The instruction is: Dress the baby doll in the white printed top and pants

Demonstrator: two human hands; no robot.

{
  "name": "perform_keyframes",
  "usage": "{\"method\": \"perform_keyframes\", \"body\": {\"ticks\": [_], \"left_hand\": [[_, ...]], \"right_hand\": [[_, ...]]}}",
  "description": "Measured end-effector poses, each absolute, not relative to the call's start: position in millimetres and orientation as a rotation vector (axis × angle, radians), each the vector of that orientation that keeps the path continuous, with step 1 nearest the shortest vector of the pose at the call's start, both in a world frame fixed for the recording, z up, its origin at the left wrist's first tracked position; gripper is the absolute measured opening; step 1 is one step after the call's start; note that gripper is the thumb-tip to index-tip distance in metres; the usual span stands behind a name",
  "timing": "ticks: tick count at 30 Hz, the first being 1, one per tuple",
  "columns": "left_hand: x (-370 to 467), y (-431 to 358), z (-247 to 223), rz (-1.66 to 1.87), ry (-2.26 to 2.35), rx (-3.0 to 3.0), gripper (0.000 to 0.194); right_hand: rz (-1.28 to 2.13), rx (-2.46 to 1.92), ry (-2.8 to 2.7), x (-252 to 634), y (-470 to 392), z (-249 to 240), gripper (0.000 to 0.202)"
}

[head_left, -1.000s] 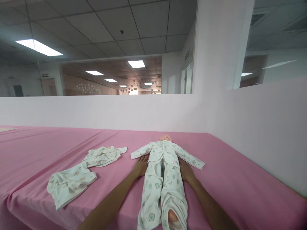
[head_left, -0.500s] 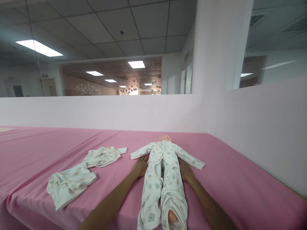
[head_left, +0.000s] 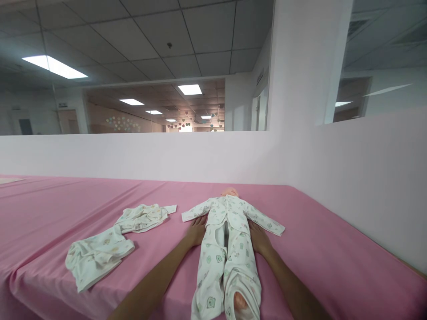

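A baby doll (head_left: 230, 192) lies on its back, its head toward the wall. It wears a white printed baby top (head_left: 218, 211) with both sleeves spread outward, and matching baby trousers (head_left: 240, 260). One foot shows inside the right trouser leg's opening. My left hand (head_left: 196, 230) rests flat against the doll's left-of-picture side, just below the sleeve, fingers stretched. On the other side my right hand (head_left: 258, 235) lies at the waist, its fingers extended and partly covered by the clothing. Neither hand appears to grasp anything.
Left of the doll, a second baby top (head_left: 143, 218) and a crumpled pair of baby trousers (head_left: 100, 255) lie on the pink sheet (head_left: 160, 262). A white wall (head_left: 133, 155) with windows borders the surface behind, and another wall (head_left: 367, 178) runs along the right.
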State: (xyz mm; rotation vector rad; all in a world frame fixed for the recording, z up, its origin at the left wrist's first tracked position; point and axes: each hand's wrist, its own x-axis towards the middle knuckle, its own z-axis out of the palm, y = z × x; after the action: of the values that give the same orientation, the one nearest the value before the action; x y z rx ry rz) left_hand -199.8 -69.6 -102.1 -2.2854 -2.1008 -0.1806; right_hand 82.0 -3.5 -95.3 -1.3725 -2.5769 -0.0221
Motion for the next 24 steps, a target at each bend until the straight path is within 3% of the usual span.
{"method": "perform_keyframes", "body": {"ticks": [24], "left_hand": [[-203.5,-64.9,-109.7,-0.246,-2.074,-2.279,0.073]], "right_hand": [[-0.001,-1.381,-2.577,82.1,-3.2,-94.5,0.069]]}}
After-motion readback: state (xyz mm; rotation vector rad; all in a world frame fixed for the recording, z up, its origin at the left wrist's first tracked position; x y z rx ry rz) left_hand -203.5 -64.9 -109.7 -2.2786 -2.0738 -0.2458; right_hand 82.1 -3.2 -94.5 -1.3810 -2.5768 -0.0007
